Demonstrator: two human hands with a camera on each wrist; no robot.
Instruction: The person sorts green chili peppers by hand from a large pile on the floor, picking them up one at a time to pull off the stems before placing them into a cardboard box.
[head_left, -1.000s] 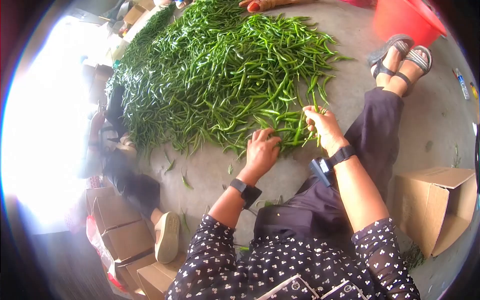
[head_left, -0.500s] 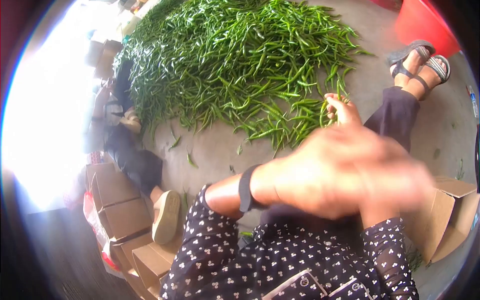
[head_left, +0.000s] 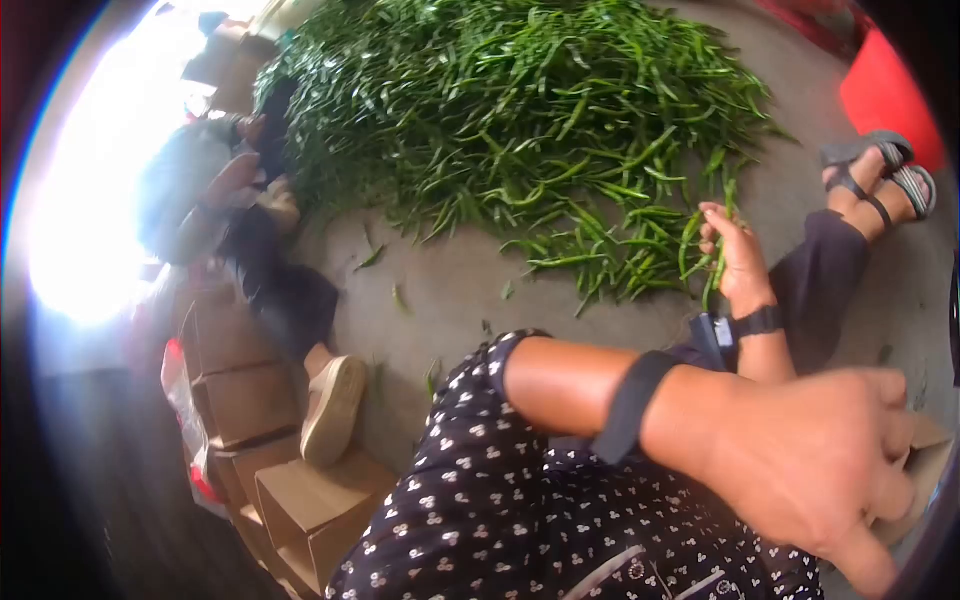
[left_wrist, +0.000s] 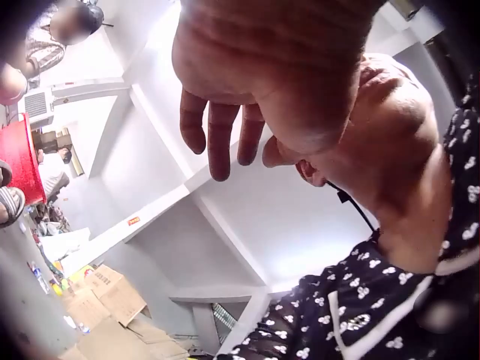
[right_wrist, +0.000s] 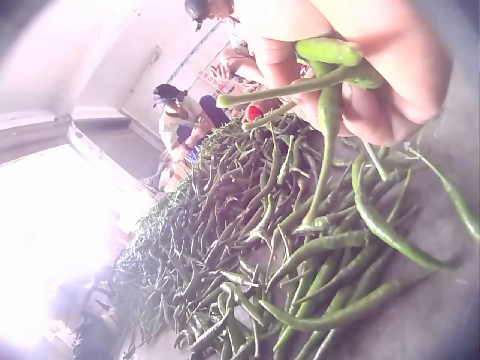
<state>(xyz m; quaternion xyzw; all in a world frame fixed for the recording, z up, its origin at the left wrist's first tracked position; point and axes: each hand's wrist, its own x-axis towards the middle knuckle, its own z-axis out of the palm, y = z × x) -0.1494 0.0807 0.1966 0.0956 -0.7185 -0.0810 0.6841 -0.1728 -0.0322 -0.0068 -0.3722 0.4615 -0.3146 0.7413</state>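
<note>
In the head view my left hand (head_left: 815, 460) reaches across my body, over my right forearm, and overlaps the cardboard box (head_left: 930, 436) at the right edge. Its fingers hang loosely in the left wrist view, with nothing seen in them. My right hand (head_left: 740, 258), at the near right edge of a big heap of green chillies (head_left: 520, 120), grips several green chillies (right_wrist: 328, 120). Their stems and tips stick out between its fingers in the right wrist view. Loose chillies (right_wrist: 337, 307) lie on the floor just below that hand.
At the upper right stand a red tub (head_left: 890, 100) and two sandalled feet (head_left: 880, 185). More cardboard boxes (head_left: 240, 400) lie at the left, beside another person's shoe (head_left: 335, 410). A few stray chillies (head_left: 370, 258) dot the grey floor (head_left: 450, 290).
My left hand has left the near edge of the chillies and swung right, across my body, to the cardboard box. The right hand stays by the heap, holding chillies. The head view has shifted.
</note>
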